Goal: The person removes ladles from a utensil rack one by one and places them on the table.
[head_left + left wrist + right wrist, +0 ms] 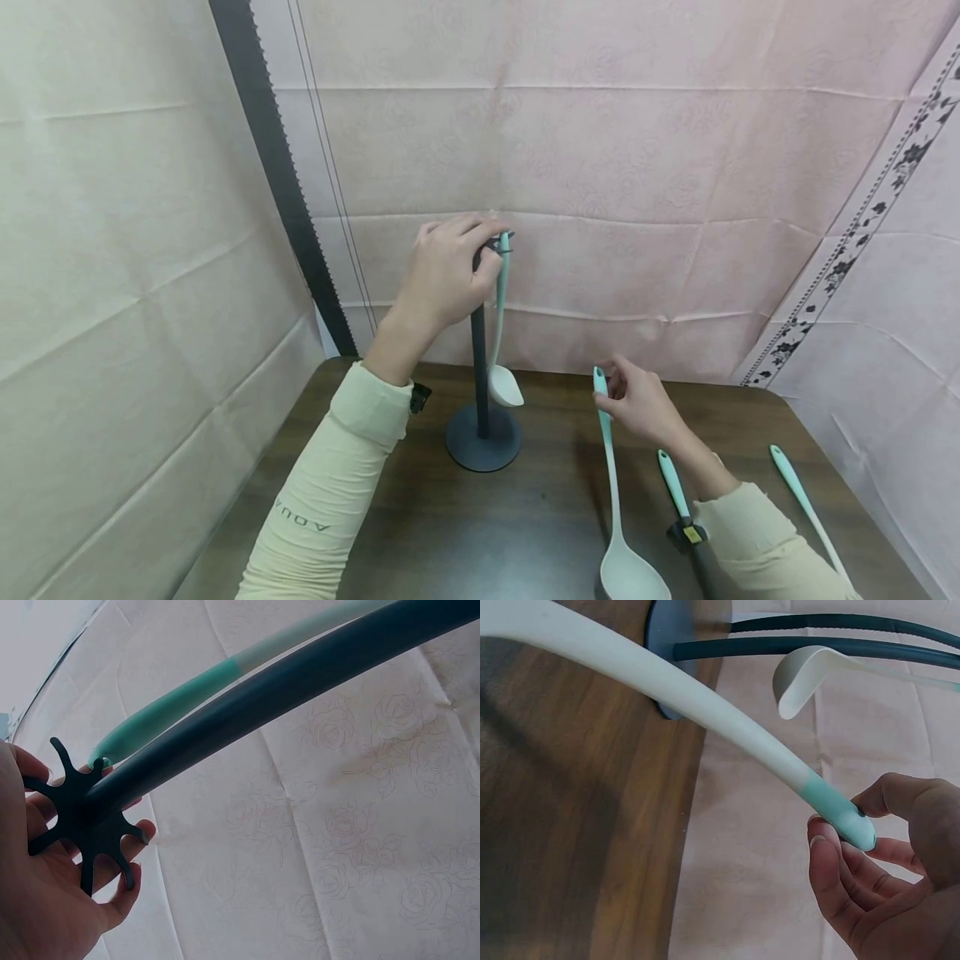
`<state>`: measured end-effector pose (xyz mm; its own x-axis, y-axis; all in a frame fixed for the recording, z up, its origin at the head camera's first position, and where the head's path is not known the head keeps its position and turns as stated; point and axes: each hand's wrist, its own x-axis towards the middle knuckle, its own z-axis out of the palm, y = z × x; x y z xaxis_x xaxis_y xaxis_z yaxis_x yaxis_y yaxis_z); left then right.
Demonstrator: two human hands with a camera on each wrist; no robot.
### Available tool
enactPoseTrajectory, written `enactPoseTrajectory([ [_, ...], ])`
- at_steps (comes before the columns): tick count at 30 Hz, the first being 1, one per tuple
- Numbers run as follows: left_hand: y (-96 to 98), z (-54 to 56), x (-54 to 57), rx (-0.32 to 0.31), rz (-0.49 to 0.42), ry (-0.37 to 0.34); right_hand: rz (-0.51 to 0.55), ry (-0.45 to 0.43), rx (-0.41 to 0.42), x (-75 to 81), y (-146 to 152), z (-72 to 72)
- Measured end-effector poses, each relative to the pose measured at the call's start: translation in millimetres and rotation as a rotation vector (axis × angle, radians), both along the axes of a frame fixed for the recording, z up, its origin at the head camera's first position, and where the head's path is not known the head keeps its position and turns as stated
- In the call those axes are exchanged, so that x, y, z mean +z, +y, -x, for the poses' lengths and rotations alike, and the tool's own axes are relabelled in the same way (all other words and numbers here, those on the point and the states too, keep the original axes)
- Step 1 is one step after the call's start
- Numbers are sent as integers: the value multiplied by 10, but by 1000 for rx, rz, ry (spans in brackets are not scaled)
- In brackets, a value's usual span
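Observation:
My left hand [453, 271] grips the top of a dark utensil stand [481, 358], its fingers around the hooks [82, 817]. From one hook hangs a ladle [506, 386] with a turquoise handle end and a pale bowl; it hangs beside the pole. To the right, my right hand [637, 400] pinches the turquoise handle end of a large pale spoon [615, 492] between thumb and fingers. The spoon's handle is raised toward the back, and its bowl [633, 575] points toward the front edge of the view. In the right wrist view the bowl is cut off.
Two more turquoise-handled utensils lie on the brown table [450, 533] at the right: one handle [672, 479] left of my right forearm, another [806, 504] beyond it. The sleeve and a black wrist device [686, 533] partly cover them. Pale cloth [600, 167] hangs behind the table.

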<state>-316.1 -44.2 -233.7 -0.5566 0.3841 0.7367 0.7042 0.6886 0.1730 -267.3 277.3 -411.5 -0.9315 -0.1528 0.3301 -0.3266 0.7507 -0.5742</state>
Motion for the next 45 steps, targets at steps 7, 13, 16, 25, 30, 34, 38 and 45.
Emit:
enactPoseTrajectory([
  [7, 1, -3, -7, 1, -3, 9, 6, -37, -3, -117, 44, -10],
  [13, 2, -5, -9, 1, -1, 9, 29, -82, 3, -226, 69, -30],
  [16, 5, 0, -8, 3, -1, 9, 40, -106, 5, -251, 78, -48],
  [25, 0, 1, -3, -1, -4, 8, 78, -175, -14, -348, 129, -66],
  [30, 1, -1, 1, 1, -4, 8, 93, -223, -36, -406, 159, -67],
  [34, 0, -7, 4, 6, 0, 8, 89, -233, -34, -448, 175, -65],
  [38, 3, -10, 11, 11, 8, 5, 85, -234, -28, -476, 176, -69],
  [45, 6, -10, 8, 14, 12, 3, 72, -265, -34, -527, 183, -69],
])
